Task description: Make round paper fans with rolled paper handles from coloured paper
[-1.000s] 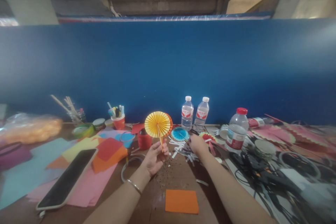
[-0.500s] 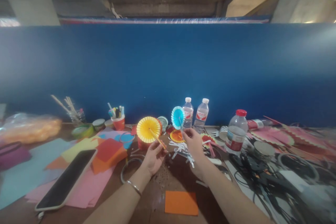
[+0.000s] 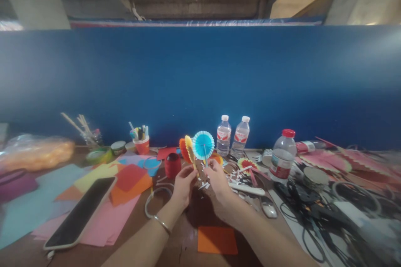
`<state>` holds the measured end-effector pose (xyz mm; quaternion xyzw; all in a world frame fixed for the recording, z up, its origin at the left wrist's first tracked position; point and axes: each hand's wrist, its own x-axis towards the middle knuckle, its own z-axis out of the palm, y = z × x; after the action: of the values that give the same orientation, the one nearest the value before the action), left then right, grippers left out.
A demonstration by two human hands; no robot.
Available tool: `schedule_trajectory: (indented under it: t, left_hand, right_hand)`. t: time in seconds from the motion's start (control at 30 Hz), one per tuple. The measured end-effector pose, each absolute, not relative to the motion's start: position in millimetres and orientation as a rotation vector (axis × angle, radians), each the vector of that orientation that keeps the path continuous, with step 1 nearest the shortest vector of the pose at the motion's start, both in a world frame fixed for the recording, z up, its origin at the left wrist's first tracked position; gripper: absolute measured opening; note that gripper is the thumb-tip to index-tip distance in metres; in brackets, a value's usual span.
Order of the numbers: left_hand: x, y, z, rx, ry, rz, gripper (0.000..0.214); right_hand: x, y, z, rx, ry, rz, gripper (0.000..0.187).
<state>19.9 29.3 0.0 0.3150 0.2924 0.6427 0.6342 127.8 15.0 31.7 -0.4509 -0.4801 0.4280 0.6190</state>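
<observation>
My left hand (image 3: 185,181) is closed on the stick of a yellow pleated paper fan (image 3: 189,150), which is turned almost edge-on. Just left of it shows an orange pleated fan (image 3: 184,150); I cannot tell whether the same fingers grip it. A round blue pleated fan (image 3: 203,145) with a pale rim faces me, its thin stick pinched in my right hand (image 3: 216,177). The blue and yellow fans stand side by side, very close. Behind my right hand, another orange fan (image 3: 216,159) is partly hidden. White paper scraps (image 3: 205,185) lie beyond my hands.
On the left are coloured papers (image 3: 125,194), a phone (image 3: 82,212) and a pen cup (image 3: 142,146). A red cylinder (image 3: 173,165) stands behind my left hand. Bottles (image 3: 282,154) and black cables (image 3: 313,204) are to the right. An orange paper rectangle (image 3: 217,240) lies in front.
My hands have come closer together. The blue fan has moved left and now faces me; the yellow fan has turned from face-on to edge-on.
</observation>
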Motion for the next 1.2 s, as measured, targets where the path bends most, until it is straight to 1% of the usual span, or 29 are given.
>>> schedule_trajectory:
  t: [0.13, 0.33, 0.67, 0.8, 1.03, 1.2]
  left_hand:
    - [24, 24, 2, 0.765, 0.695, 1.454, 0.025]
    - [25, 22, 4, 0.798, 0.724, 1.457, 0.022]
    - [20, 28, 3, 0.809, 0.771, 1.511, 0.025]
    - [20, 28, 4, 0.819, 0.771, 1.517, 0.025]
    - [21, 27, 1, 0.88, 0.819, 1.529, 0.024]
    - [22, 26, -1, 0.987, 0.841, 1.52, 0.018]
  right_hand:
    - [122, 15, 27, -0.985, -1.046, 1.071, 0.011]
    - [123, 16, 25, -1.016, -1.119, 1.053, 0.015]
    - [131, 21, 22, -1.018, -0.914, 1.049, 0.016]
    - [132, 23, 20, -1.032, -0.892, 1.029, 0.024]
    - [129, 16, 25, -1.038, -1.04, 0.979, 0.018]
    - [127, 15, 24, -1.054, -1.051, 0.956, 0.017]
